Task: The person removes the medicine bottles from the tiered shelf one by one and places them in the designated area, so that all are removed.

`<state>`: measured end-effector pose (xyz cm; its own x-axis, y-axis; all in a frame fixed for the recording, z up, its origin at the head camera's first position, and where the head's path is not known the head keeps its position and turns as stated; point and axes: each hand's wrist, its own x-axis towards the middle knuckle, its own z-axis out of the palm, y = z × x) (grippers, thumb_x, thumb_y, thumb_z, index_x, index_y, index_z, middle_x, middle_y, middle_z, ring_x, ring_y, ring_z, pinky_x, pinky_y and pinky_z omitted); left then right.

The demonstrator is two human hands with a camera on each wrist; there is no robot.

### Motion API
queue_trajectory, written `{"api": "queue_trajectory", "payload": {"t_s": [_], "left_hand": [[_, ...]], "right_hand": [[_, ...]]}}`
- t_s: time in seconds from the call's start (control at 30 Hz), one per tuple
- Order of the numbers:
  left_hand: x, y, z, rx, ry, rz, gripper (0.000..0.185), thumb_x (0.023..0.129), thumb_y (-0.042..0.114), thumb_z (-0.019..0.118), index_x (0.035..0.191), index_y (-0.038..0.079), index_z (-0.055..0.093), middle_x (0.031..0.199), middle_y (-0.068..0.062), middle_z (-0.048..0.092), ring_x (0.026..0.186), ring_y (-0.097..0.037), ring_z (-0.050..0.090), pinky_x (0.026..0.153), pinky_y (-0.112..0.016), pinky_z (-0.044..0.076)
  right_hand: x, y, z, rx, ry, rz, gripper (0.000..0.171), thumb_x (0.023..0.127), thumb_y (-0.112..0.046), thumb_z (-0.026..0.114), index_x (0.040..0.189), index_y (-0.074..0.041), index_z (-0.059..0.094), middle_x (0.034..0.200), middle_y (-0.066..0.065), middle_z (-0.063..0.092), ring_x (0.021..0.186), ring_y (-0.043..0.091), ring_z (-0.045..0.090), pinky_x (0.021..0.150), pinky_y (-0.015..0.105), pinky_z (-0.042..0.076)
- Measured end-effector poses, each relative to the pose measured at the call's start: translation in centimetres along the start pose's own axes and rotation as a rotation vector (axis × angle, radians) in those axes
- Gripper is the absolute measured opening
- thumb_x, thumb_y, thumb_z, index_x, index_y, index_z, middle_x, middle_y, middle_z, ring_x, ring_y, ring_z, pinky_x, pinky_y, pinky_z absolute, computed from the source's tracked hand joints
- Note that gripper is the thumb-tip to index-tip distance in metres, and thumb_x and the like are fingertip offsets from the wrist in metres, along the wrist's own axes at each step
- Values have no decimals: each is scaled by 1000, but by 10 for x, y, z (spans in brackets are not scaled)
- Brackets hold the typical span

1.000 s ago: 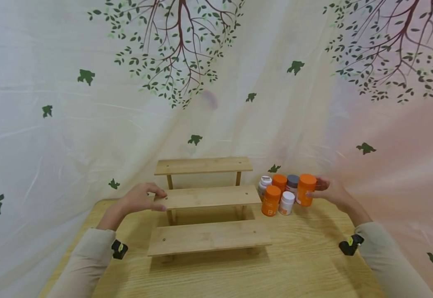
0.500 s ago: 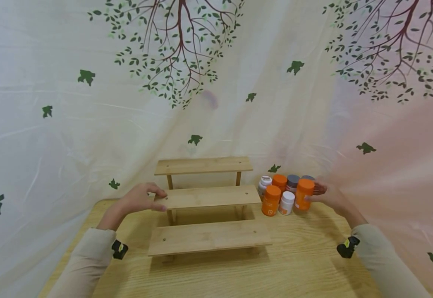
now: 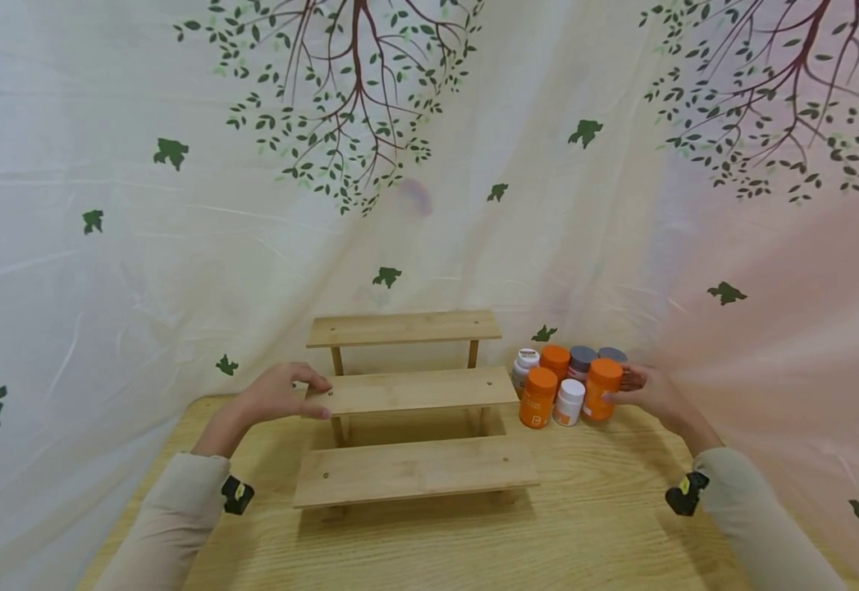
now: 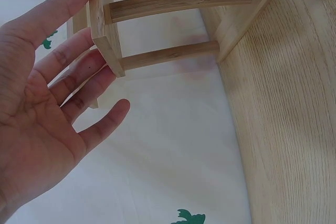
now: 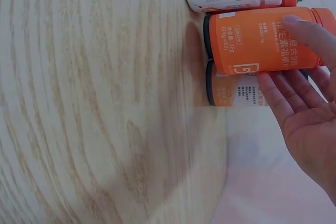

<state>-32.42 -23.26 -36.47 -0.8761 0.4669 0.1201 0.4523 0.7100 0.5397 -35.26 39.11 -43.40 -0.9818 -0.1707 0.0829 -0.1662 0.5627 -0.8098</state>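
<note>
At the right of the table my right hand (image 3: pixel 654 396) holds an orange supplement bottle (image 3: pixel 601 392), thumb on one side and fingers round the other. The bottle stands upright at the right end of the front row, next to a white bottle (image 3: pixel 568 403). In the right wrist view its printed label (image 5: pixel 262 40) faces the camera, with another bottle (image 5: pixel 226 88) partly hidden behind it. My left hand (image 3: pixel 281 392) grips the left end of the middle board of a three-tier wooden shelf (image 3: pixel 414 391). Thumb and fingers (image 4: pixel 84 56) lie on either side of that board's end.
More bottles cluster right of the shelf: an orange one (image 3: pixel 537 398) in front, with a white one (image 3: pixel 526 365), another orange one (image 3: pixel 555 359) and grey-lidded ones (image 3: pixel 582 358) behind. A patterned cloth (image 3: pixel 429 205) hangs behind the wooden table (image 3: pixel 606 501).
My right hand has brought the orange bottle down and slightly left, into the front row beside the white bottle. A grey lid behind it has come into sight. The left hand stays put.
</note>
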Motion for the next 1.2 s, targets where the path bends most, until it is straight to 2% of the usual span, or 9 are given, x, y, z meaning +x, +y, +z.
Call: {"api": "queue_trajectory", "payload": {"t_s": [0.13, 0.23, 0.37, 0.5, 0.77, 1.0, 1.1, 1.2], "left_hand": [[-1, 0, 0, -6, -2, 8, 44, 73, 36, 79, 107, 10, 70, 110, -6, 66, 106, -27, 57, 89, -46, 47], [-1, 1, 0, -11, -4, 8, 44, 73, 36, 79, 107, 10, 69, 110, -6, 66, 106, -27, 57, 89, -46, 47], [-1, 0, 1, -9, -3, 2, 45, 72, 37, 79, 107, 11, 70, 109, -5, 66, 106, -27, 57, 89, -46, 48], [0, -1, 1, -3, 0, 5, 47, 72, 40, 79, 107, 10, 70, 109, -5, 66, 106, -27, 57, 89, -46, 48], [1, -2, 1, -1, 2, 15, 46, 72, 39, 79, 107, 11, 70, 109, -4, 66, 106, -26, 58, 88, -46, 48], [4, -5, -1, -1, -4, 6, 45, 72, 39, 79, 107, 12, 70, 109, -4, 66, 106, -26, 57, 88, -46, 48], [5, -6, -2, 2, -6, 2, 45, 72, 39, 79, 107, 12, 70, 108, -3, 66, 105, -26, 58, 89, -47, 48], [7, -7, -2, 11, -5, 3, 45, 72, 40, 79, 106, 12, 70, 107, -3, 66, 104, -25, 58, 88, -46, 48]], "right_hand": [[1, 5, 3, 30, 28, -29, 70, 78, -29, 76, 135, -2, 46, 130, 22, 54, 108, 19, 61, 86, 31, 53], [1, 8, 6, 68, 41, -60, 66, 77, -23, 77, 132, 0, 49, 127, 23, 56, 100, 7, 63, 82, 25, 54], [1, 12, 9, 87, 52, -71, 67, 77, -19, 77, 133, 3, 48, 126, 25, 56, 95, 2, 62, 79, 24, 55], [1, 16, 10, 82, 45, -33, 71, 79, -21, 76, 137, 3, 43, 129, 27, 53, 96, -1, 60, 81, 26, 54], [5, 24, 12, 48, 48, -6, 74, 79, -26, 75, 139, 2, 40, 131, 27, 51, 100, 4, 60, 84, 33, 54], [6, 28, 16, 78, 62, 17, 76, 78, -26, 77, 139, -1, 40, 132, 25, 51, 95, -5, 59, 84, 28, 54], [3, 27, 17, 64, 61, 24, 76, 79, -28, 76, 139, 0, 40, 133, 25, 50, 101, 5, 61, 86, 30, 53], [1, 24, 18, 57, 57, 32, 74, 80, -29, 74, 139, 1, 39, 134, 26, 49, 111, 24, 59, 88, 34, 53]]}}
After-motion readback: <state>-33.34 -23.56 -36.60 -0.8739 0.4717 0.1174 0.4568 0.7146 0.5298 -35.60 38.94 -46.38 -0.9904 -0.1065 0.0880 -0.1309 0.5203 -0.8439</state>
